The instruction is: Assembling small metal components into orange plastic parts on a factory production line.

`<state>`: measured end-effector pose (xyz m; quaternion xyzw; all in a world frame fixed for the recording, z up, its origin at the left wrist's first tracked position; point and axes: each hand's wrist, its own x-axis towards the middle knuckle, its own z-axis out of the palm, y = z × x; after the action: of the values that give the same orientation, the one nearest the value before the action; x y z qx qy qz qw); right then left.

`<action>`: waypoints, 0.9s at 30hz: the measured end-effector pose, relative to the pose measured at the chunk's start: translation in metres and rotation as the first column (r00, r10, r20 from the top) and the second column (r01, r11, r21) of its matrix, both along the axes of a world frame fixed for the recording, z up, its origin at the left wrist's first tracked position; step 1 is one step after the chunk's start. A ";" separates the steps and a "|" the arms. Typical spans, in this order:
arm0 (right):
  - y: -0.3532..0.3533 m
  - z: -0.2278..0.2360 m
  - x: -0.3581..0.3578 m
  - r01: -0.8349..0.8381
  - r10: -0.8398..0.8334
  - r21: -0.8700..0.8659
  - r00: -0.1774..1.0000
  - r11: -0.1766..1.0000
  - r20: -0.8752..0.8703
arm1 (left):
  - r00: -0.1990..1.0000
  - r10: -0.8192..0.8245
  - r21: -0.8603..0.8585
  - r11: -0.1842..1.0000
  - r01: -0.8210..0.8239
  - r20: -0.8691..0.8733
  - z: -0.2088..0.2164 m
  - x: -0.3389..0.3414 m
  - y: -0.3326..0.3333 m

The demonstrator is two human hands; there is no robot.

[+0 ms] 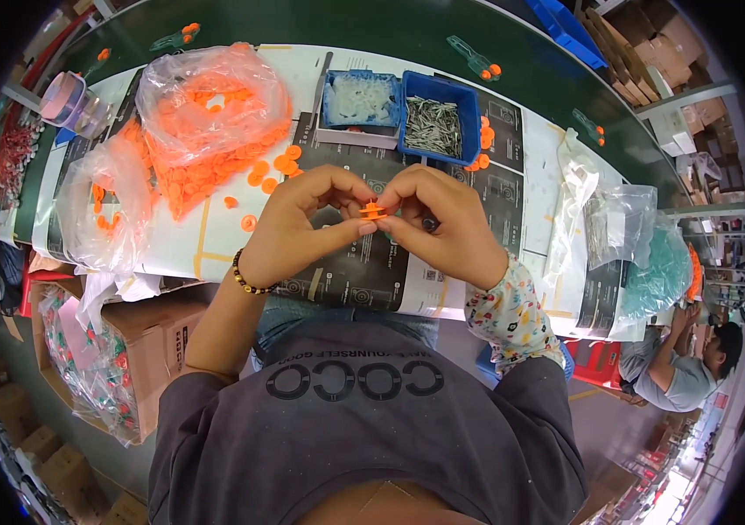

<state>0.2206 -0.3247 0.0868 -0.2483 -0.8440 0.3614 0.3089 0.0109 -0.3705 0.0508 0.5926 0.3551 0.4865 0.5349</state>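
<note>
Above a worktable [215, 254] strewn with orange discs [215, 171], the left hand [302, 223] and right hand [442, 223] together pinch a small orange spool-shaped part [373, 210] at their fingertips, near blue bins of metal pins [439, 127].

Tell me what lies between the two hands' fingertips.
In the head view, a small orange plastic spool-shaped part sits pinched between the left hand and the right hand.

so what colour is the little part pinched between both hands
Orange; the small part shows best in the head view, pinched between left hand and right hand.
</note>
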 end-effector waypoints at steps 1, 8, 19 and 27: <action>0.000 0.000 0.003 -0.020 0.021 -0.032 1.000 0.999 0.010 | 0.998 -0.031 0.009 0.999 0.031 -0.061 -0.001 0.001 0.000; 0.010 -0.023 0.025 0.134 -0.190 -0.484 0.979 0.865 -0.069 | 0.958 0.178 0.202 0.970 -0.133 -0.225 -0.014 0.043 0.011; 0.017 -0.044 0.022 0.050 -0.227 0.310 0.792 0.949 0.567 | 0.728 0.284 0.420 0.908 0.005 -0.623 -0.057 0.062 0.016; 0.017 -0.038 0.009 -0.019 -0.088 0.201 0.855 0.979 0.512 | 0.696 0.332 0.428 0.903 -0.039 -0.637 -0.052 0.041 0.002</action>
<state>0.2294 -0.3078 0.0487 -0.3193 -0.9231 0.1893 0.1003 0.0524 -0.3681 -0.0014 0.7840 0.4870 0.3391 0.1823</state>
